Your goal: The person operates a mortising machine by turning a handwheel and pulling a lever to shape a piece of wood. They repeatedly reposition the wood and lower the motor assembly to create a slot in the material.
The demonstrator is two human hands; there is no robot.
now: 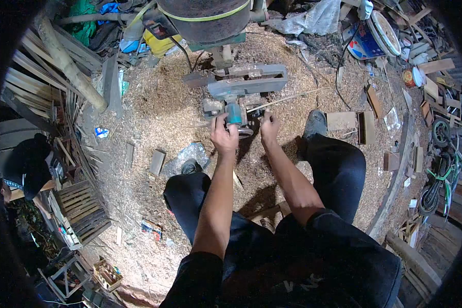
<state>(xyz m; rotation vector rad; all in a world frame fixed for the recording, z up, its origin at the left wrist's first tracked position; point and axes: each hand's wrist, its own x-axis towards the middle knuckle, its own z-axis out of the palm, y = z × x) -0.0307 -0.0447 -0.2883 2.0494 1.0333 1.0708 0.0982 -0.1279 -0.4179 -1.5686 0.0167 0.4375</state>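
Observation:
My left hand (pixel 225 134) has its fingers curled round the lower end of a teal cylindrical part (pixel 234 113) of a low machine with a grey metal bed (pixel 247 88). Just below that part sits a round metal handwheel (pixel 245 132), partly hidden by the hand. To the right, my right hand (pixel 269 127) is closed beside a small dark lever-like piece (pixel 259 113); what its fingers grip is too small to make out. A thin wooden strip (pixel 292 98) runs from the machine out to the right, past the right hand.
Wood shavings (pixel 159 108) cover the floor. A dark drum-shaped body with a yellow band (pixel 205 19) stands beyond the machine. Planks and a pole (pixel 69 64) lean at left, near another person (pixel 28 167). At right are a paint bucket (pixel 367 43), wood blocks (pixel 341 121) and a bicycle (pixel 439 174).

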